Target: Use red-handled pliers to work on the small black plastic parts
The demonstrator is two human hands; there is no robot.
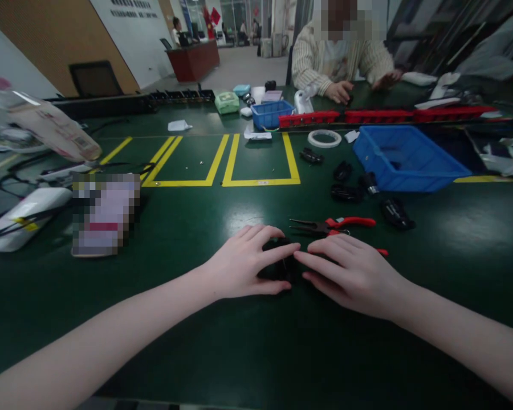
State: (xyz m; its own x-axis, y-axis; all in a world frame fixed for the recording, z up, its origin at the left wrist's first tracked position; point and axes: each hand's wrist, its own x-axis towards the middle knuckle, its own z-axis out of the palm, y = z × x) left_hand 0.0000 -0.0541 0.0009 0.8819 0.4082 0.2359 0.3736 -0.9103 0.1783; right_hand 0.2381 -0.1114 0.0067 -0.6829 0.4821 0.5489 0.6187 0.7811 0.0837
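My left hand [250,259] is curled around a small black part [286,267] on the green table, thumb at its near side and fingers over its far side. Much of that part is covered, and its exact kind cannot be made out. From the right, my right hand [354,273] reaches in with fingers stretched out. Its index fingertip meets the left index fingertip beside the part, and its thumb sits lower, apart from the index finger. Just beyond my right hand lie needle-nose pliers [320,226] with red handles, partly hidden by that hand.
Several black cable-like bundles [397,213] lie near a blue bin [410,171]. A tape roll [324,138] and a smaller blue basket [272,117] are farther back. At left are a phone [106,216], white box [29,219] and bottle [53,125]. A person [340,62] sits opposite.
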